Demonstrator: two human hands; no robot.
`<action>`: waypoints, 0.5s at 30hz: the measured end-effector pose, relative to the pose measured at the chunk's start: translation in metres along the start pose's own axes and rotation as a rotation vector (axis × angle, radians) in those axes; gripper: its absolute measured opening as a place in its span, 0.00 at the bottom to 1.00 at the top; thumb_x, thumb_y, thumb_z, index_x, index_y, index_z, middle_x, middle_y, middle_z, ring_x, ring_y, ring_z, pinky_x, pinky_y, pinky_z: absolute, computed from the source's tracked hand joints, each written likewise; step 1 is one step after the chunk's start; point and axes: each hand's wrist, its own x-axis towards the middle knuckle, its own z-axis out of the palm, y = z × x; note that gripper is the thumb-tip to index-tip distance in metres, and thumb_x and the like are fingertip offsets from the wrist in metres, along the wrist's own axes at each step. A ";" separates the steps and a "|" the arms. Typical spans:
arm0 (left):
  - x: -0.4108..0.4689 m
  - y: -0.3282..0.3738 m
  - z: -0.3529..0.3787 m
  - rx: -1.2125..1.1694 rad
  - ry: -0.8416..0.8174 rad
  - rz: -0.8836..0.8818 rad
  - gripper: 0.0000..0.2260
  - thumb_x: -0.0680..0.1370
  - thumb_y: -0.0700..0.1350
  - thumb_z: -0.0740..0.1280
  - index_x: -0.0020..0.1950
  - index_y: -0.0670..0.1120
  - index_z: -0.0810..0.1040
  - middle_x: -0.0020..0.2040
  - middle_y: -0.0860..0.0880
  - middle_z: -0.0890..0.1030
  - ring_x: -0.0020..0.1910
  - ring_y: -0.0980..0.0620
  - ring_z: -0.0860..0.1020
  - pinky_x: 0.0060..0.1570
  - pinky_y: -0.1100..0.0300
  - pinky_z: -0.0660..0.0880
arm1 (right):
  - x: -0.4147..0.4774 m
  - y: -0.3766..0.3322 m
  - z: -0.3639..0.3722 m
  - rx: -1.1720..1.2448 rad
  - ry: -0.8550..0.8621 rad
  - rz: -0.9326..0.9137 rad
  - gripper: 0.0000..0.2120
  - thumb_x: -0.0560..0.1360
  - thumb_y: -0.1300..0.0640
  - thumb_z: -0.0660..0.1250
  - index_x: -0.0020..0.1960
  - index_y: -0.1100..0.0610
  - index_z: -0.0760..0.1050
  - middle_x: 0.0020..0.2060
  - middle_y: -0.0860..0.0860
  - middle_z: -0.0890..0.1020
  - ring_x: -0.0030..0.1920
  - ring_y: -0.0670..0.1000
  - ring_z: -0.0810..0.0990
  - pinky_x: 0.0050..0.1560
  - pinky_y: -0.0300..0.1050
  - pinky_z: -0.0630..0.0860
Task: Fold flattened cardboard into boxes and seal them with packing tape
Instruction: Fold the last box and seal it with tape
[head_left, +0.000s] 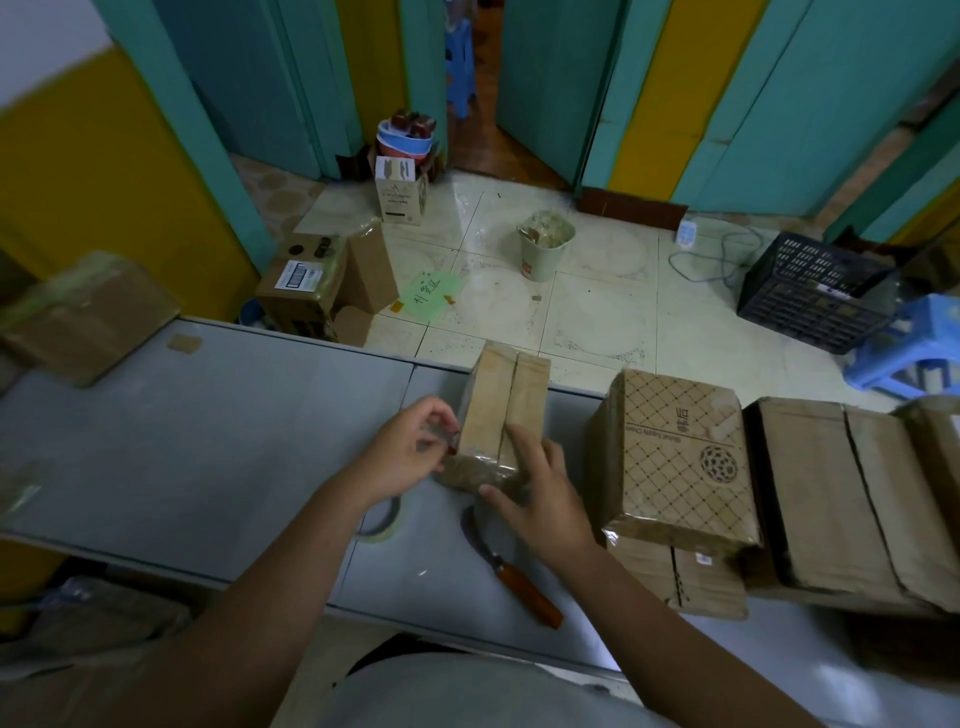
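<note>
The left hand (410, 447) pinches a strip of packing tape (439, 434) in curled fingertips, touching the near left corner of the small box (498, 400). Right of the pinch, the right hand (545, 493) presses straight fingers on the box's near end, gripping nothing. The tape roll (383, 525) sits under the left wrist and a knife (524, 582) just behind the right palm. Bare grey table (208, 441) opens leftward; bundled cardboard (680, 457) crowds the right, with tiled floor beyond

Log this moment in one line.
left hand pinches tape end | right hand presses box | knife on table
</note>
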 end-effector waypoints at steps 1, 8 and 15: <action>-0.004 0.001 0.007 -0.011 0.016 0.020 0.18 0.81 0.35 0.70 0.58 0.60 0.77 0.60 0.64 0.79 0.56 0.59 0.83 0.51 0.54 0.85 | 0.002 -0.001 0.001 -0.029 0.012 0.008 0.37 0.75 0.41 0.74 0.77 0.35 0.58 0.75 0.47 0.63 0.61 0.50 0.80 0.57 0.52 0.84; -0.010 -0.006 0.025 0.023 -0.044 0.082 0.20 0.83 0.41 0.68 0.65 0.67 0.78 0.65 0.65 0.69 0.63 0.60 0.76 0.56 0.61 0.82 | 0.010 0.003 0.009 -0.185 0.081 0.045 0.35 0.74 0.43 0.76 0.73 0.37 0.60 0.68 0.48 0.67 0.56 0.52 0.82 0.54 0.54 0.84; -0.012 -0.021 0.028 0.184 0.073 0.118 0.23 0.75 0.45 0.80 0.63 0.64 0.77 0.62 0.68 0.65 0.59 0.54 0.80 0.59 0.61 0.83 | 0.014 -0.002 0.014 -0.190 0.033 -0.002 0.35 0.75 0.44 0.76 0.75 0.37 0.61 0.69 0.48 0.67 0.55 0.50 0.82 0.53 0.46 0.83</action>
